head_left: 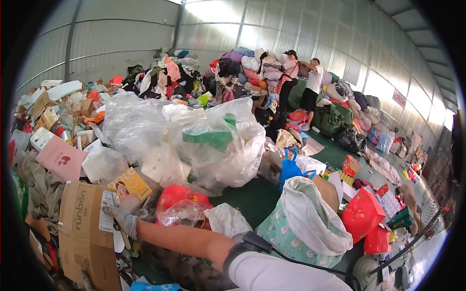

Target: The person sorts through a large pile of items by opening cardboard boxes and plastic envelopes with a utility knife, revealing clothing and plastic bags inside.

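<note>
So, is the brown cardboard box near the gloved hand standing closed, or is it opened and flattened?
Opened and flattened. The cardboard box lies spread with its flaps out, and the gloved hand rests at its edge.

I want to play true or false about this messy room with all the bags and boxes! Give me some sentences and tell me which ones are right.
1. A gloved hand reaches to the brown cardboard box. True.
2. The big plastic bag in the middle is black. False: it is clear, with something green showing inside.
3. Two people stand at the clothes pile at the back. True.
4. The paper gift bag on the right is blue. False: it is red.
5. The pink box on the left has a heart on it. True.
</note>
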Demonstrator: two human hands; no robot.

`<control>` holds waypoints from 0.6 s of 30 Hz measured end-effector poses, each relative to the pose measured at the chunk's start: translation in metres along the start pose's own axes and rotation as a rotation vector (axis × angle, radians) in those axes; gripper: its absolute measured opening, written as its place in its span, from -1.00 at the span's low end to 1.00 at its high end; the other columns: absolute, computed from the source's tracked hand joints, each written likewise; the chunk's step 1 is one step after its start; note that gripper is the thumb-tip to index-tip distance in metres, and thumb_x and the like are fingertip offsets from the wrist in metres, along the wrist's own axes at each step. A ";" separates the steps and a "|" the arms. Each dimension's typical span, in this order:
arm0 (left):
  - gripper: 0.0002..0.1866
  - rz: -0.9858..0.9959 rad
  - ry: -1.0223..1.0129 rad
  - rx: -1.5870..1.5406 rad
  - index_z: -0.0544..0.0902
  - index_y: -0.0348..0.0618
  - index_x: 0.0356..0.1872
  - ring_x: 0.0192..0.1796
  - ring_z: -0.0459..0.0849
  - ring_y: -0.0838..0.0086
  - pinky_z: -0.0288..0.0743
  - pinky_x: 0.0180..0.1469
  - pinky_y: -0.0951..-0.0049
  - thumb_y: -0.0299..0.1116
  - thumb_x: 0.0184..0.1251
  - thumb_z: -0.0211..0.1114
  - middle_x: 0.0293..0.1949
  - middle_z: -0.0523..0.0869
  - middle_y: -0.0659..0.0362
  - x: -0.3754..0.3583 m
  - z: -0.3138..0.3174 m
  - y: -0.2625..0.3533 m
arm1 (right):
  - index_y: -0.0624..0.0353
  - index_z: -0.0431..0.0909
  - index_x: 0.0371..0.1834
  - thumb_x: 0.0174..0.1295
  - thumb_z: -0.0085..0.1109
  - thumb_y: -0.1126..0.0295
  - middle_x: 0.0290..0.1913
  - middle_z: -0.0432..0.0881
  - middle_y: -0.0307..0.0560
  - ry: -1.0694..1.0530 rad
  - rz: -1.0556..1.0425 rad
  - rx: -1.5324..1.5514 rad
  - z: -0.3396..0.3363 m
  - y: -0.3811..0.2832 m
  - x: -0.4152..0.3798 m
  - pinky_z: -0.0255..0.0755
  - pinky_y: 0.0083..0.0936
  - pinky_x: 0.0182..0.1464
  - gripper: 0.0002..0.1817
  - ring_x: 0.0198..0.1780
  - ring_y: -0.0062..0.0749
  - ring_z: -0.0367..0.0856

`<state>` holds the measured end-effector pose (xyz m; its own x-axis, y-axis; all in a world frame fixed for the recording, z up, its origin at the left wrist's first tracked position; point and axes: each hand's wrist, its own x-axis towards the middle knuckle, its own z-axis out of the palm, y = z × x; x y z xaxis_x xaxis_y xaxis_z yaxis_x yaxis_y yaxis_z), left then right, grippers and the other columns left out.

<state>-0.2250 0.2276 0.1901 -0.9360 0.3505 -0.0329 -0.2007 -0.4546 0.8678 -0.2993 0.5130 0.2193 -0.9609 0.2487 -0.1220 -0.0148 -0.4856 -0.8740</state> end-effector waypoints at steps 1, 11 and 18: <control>-0.38 0.118 -0.029 0.138 0.31 -0.21 0.24 0.05 0.53 0.18 0.50 -0.02 0.22 0.06 0.33 0.03 0.10 0.48 0.02 0.002 -0.002 -0.002 | 0.06 0.50 -0.37 0.19 0.14 0.20 -0.61 0.52 -0.29 0.009 0.038 0.009 -0.003 0.010 0.002 0.14 -0.63 -0.77 -0.82 -0.75 -0.59 0.34; -0.48 -0.217 0.198 -0.265 0.37 -0.21 0.20 0.01 0.55 0.18 0.51 -0.04 0.23 -0.11 0.30 0.09 0.03 0.54 0.03 -0.004 0.019 0.005 | 0.06 0.51 -0.41 0.20 0.10 0.21 -0.60 0.55 -0.21 0.022 0.198 0.057 -0.024 0.053 0.027 0.26 -0.55 -0.71 -0.82 -0.70 -0.48 0.44; -0.46 -0.190 0.152 -0.197 0.38 -0.29 0.16 -0.01 0.57 0.17 0.53 -0.07 0.18 -0.18 0.22 0.19 0.00 0.55 0.01 0.003 0.006 -0.008 | 0.05 0.53 -0.32 0.19 0.15 0.12 -0.49 0.63 -0.23 -0.007 0.295 0.241 -0.015 0.044 0.016 0.39 -0.59 -0.65 -0.76 -0.61 -0.52 0.58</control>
<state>-0.2246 0.2375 0.1855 -0.9058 0.3247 -0.2722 -0.4148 -0.5481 0.7263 -0.3114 0.5084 0.1714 -0.9354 0.0635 -0.3478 0.1989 -0.7189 -0.6661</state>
